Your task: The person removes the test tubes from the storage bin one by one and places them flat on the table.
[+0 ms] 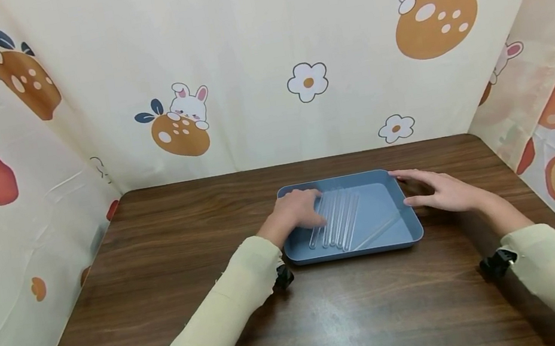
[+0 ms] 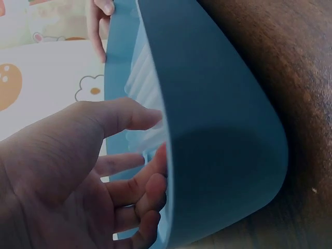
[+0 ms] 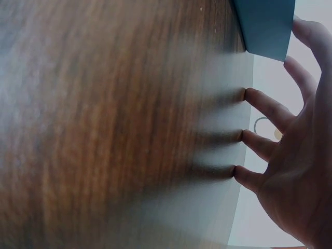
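Observation:
A shallow blue tray sits on the table and holds several clear test tubes lying side by side on its left half. One more clear tube lies slantwise toward the front right corner. My left hand reaches over the tray's left rim, thumb and fingers apart beside the leftmost tubes; in the left wrist view the tray wall partly hides its fingertips. At the right rim, my right hand is spread, its thumb and index finger touching the tray. In the right wrist view its other fingertips rest on the table.
The brown wood-grain table extends left of the tray and in front of it. Behind it hangs a pale curtain printed with rabbits and fruit, which also lines both sides. Each wrist wears a small black device.

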`<state>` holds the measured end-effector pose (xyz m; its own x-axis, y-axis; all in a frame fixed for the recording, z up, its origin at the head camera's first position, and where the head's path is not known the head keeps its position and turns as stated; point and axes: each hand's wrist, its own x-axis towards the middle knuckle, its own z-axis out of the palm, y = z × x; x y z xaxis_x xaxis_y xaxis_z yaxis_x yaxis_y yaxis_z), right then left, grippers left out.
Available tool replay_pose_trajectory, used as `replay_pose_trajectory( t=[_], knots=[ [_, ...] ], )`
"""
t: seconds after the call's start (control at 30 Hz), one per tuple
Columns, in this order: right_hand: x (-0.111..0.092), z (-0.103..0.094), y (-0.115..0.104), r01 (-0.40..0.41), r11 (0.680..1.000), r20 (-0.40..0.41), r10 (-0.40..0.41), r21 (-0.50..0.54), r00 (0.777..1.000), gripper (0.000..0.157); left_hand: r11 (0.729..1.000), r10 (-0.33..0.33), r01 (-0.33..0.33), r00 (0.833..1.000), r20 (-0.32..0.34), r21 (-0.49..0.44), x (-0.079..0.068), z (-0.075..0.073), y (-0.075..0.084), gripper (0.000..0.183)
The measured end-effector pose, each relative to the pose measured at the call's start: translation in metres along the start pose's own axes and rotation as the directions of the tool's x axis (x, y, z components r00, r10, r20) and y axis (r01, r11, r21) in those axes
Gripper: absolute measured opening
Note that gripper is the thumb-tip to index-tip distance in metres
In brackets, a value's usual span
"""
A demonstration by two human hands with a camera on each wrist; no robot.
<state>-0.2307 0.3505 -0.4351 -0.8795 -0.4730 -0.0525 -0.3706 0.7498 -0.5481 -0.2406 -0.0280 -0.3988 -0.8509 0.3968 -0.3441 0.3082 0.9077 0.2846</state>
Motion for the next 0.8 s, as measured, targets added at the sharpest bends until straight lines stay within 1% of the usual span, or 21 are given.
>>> replay_pose_trajectory(
  t=[0.43, 0.8],
  knots=[
    [-0.0003, 0.0000, -0.0006, -0.007, 1.000, 0.000, 0.007, 0.002, 1.000, 0.073, 0.999, -0.018, 0.017, 1.000, 0.007, 0.046, 0.0011, 0.0007, 0.0030, 0.072],
    [-0.0003, 0.0005, -0.0008, -0.003, 1.000, -0.004, 0.003, -0.003, 1.000, 0.073, 0.999, -0.010, 0.009, 1.000, 0.010, 0.045, 0.0000, -0.0009, 0.0042, 0.070]
  ],
)
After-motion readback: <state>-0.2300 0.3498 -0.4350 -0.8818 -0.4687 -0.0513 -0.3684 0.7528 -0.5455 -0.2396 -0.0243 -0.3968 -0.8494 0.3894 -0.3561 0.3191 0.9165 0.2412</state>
